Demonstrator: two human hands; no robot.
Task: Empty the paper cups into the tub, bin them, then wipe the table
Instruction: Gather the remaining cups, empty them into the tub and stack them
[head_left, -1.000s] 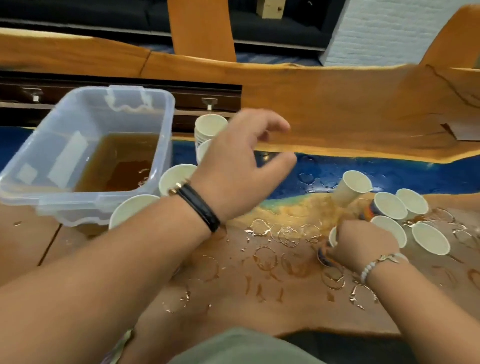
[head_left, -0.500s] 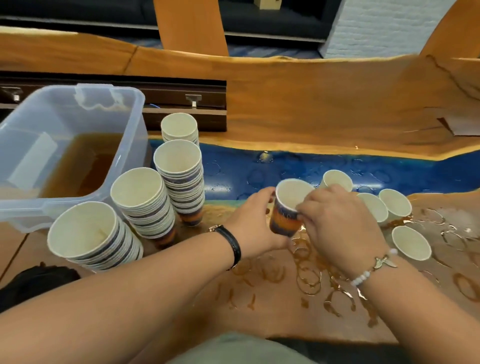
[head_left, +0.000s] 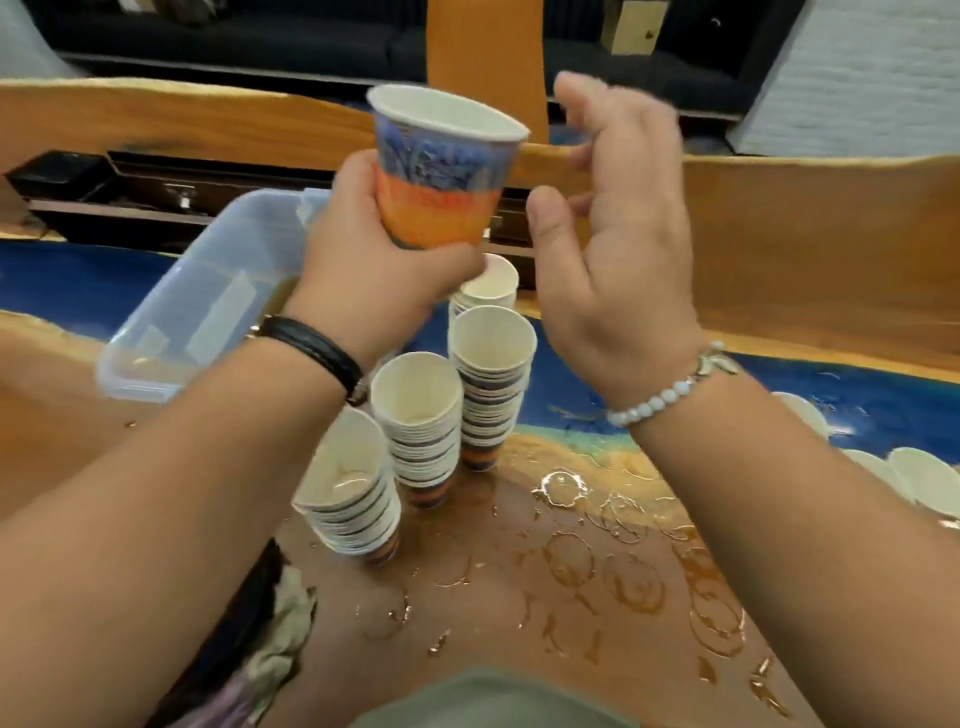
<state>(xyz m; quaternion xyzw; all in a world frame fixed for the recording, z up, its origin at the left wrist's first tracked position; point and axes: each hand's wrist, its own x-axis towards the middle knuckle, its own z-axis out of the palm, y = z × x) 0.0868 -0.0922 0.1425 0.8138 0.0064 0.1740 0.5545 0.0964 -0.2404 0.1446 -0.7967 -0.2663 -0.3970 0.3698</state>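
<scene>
My left hand (head_left: 374, 260) grips a blue-and-orange paper cup (head_left: 441, 171), held upright and raised above the table. My right hand (head_left: 618, 249) hovers just right of the cup with fingers spread and holds nothing. The clear plastic tub (head_left: 208, 301) with brown liquid sits behind my left wrist. Several stacks of nested empty cups (head_left: 488, 384) stand in a row below the raised cup. More single cups (head_left: 919, 483) sit at the right edge, partly hidden by my right forearm.
Brown liquid rings and drips (head_left: 623, 577) cover the wooden table in front of me. A crumpled cloth (head_left: 280, 639) lies at the table's near left edge. A raised wooden ledge (head_left: 805, 234) runs along the far side.
The cup has gone from my right hand into my left, which has lifted it high above the stacks. My right hand has let go and opened beside it.
</scene>
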